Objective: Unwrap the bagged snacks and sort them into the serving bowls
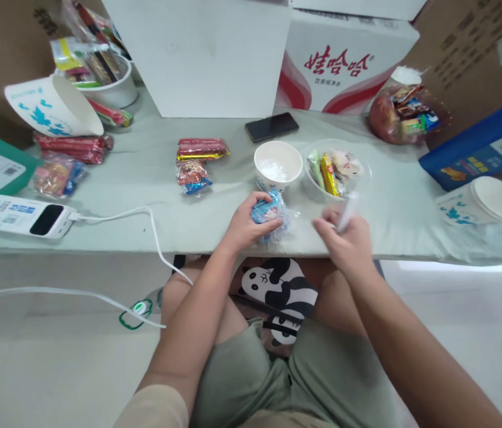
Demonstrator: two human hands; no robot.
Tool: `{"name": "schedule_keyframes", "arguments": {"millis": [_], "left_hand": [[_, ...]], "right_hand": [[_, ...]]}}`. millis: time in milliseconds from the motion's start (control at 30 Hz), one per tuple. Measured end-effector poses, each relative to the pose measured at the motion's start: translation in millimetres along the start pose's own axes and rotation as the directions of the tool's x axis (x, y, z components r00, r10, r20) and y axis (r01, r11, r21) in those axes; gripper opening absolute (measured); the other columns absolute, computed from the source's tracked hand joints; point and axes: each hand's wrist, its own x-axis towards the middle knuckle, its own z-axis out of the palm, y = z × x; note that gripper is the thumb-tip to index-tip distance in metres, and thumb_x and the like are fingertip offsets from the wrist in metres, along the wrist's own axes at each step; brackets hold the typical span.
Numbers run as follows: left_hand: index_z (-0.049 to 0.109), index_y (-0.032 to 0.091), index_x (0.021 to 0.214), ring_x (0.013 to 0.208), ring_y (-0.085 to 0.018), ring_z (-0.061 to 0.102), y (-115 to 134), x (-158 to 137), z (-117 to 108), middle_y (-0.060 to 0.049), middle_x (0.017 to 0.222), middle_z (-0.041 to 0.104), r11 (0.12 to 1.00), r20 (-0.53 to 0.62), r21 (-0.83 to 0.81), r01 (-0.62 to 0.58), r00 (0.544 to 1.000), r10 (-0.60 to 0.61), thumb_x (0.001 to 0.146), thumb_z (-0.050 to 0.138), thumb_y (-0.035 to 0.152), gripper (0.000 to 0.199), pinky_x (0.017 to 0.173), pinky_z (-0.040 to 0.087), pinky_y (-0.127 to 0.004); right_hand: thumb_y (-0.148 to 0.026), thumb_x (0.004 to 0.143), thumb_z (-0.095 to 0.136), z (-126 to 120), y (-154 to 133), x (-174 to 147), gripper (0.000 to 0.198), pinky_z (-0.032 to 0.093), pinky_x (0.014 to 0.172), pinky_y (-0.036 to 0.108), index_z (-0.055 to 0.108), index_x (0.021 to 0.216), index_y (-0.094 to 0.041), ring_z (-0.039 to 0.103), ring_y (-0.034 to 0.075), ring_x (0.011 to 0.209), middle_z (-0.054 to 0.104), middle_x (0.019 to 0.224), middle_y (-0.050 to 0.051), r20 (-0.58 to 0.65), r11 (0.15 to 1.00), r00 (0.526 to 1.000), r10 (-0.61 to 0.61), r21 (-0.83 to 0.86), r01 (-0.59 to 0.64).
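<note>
My left hand [249, 220] is closed on a crinkled clear-and-blue plastic snack packet [274, 215] at the table's front edge. What is inside the packet cannot be made out. To the right, my right hand [349, 239] is blurred and grips a white pen-shaped thing [347, 212] that points up. The two hands are apart. Just behind the packet stands a paper cup [278, 156] with clear, crumpled plastic-like bits in it. Beside it, a clear plastic bowl [317, 189] holds several wrapped snacks, one of them a yellow packet [330, 174].
Left of the cup lie red sausage sticks [202, 148] and a wrapped snack [193, 177]. A phone [272, 126] lies behind. A white power bank [23, 217] has a cable [152, 229] hanging over the edge. Paper cups [482, 202] lie at right; boxes [344, 65] stand behind.
</note>
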Motion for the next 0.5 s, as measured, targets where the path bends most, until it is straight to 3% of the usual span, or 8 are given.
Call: {"name": "schedule_keyframes", "arguments": {"millis": [33,100,200,367,433,500], "left_hand": [[0.061,0.021,0.096,0.09,-0.018,0.061,-1,0,0,-0.002,0.1,0.067,1.0,0.007,0.013,-0.012,1.0,0.012,0.065,0.082,0.034,0.039,0.086,0.049,-0.029],[0.062,0.021,0.097,0.089,-0.018,0.061,-3,-1,-1,-0.002,0.1,0.068,1.0,-0.01,0.002,-0.014,1.0,0.014,0.069,0.078,0.035,0.036,0.085,0.049,-0.029],[0.063,0.021,0.099,0.084,-0.017,0.06,-8,-1,-3,-0.002,0.098,0.067,0.995,-0.034,-0.093,0.022,0.999,-0.025,0.073,0.073,0.037,0.033,0.08,0.049,-0.028],[0.063,0.023,0.111,0.085,-0.016,0.062,-13,1,2,-0.003,0.105,0.067,0.966,-0.022,-0.256,0.019,0.999,-0.026,0.074,0.074,0.035,0.041,0.078,0.051,-0.026],[0.063,0.024,0.111,0.083,-0.015,0.062,-14,2,6,-0.003,0.104,0.068,0.968,-0.049,-0.249,0.003,0.999,-0.016,0.081,0.068,0.035,0.033,0.077,0.051,-0.027],[0.067,0.022,0.099,0.083,-0.016,0.061,-14,2,7,-0.003,0.099,0.068,0.984,-0.071,-0.176,-0.015,0.997,0.002,0.086,0.061,0.034,0.019,0.078,0.05,-0.028]], "right_hand": [[-0.047,0.07,0.074,16,-8,11,0.034,0.044,0.064,0.033,0.048,0.07,-0.024,0.053,0.018,0.07,0.056,0.071,0.0,0.022,0.995,0.996,-0.089,-0.049,0.09],[-0.044,0.07,0.072,40,-15,26,0.03,0.044,0.069,0.036,0.051,0.071,-0.023,0.056,0.02,0.073,0.059,0.073,0.001,0.126,0.987,0.986,-0.109,-0.102,0.122],[-0.043,0.073,0.068,51,-8,30,0.029,0.041,0.065,0.033,0.047,0.069,-0.024,0.051,0.017,0.065,0.057,0.068,-0.001,0.175,1.0,0.984,0.022,-0.004,-0.021],[-0.047,0.068,0.074,48,13,11,0.043,0.038,0.061,0.029,0.037,0.068,-0.025,0.044,0.013,0.062,0.054,0.068,-0.003,0.119,0.94,0.972,0.204,0.253,-0.228],[-0.048,0.068,0.073,52,17,7,0.042,0.036,0.059,0.029,0.038,0.068,-0.025,0.042,0.013,0.06,0.052,0.066,-0.003,0.134,0.934,0.962,0.24,0.237,-0.266],[-0.048,0.068,0.072,57,18,7,0.039,0.037,0.06,0.03,0.042,0.067,-0.024,0.043,0.014,0.06,0.051,0.064,-0.003,0.174,0.955,0.959,0.225,0.155,-0.252]]}}
